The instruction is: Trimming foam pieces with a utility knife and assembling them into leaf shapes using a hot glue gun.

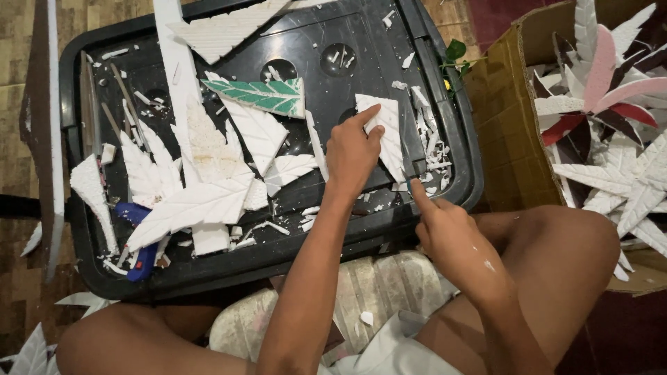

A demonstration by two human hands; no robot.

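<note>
My left hand (352, 149) presses flat on a white foam leaf piece (386, 128) lying on a black plastic lid (458, 160). Its index finger stretches along the piece's top edge. My right hand (451, 232) grips a small cutting blade (415, 173), with the tip at the lower right edge of that foam piece. Small white offcuts lie around the cut.
Several carved white foam leaves (201, 198) and a green-painted one (260, 94) lie on the lid, with a blue tool (139, 236) at its front left. A cardboard box (507, 118) at right holds white, pink and dark foam leaves (611, 104). My bare knees frame the lid.
</note>
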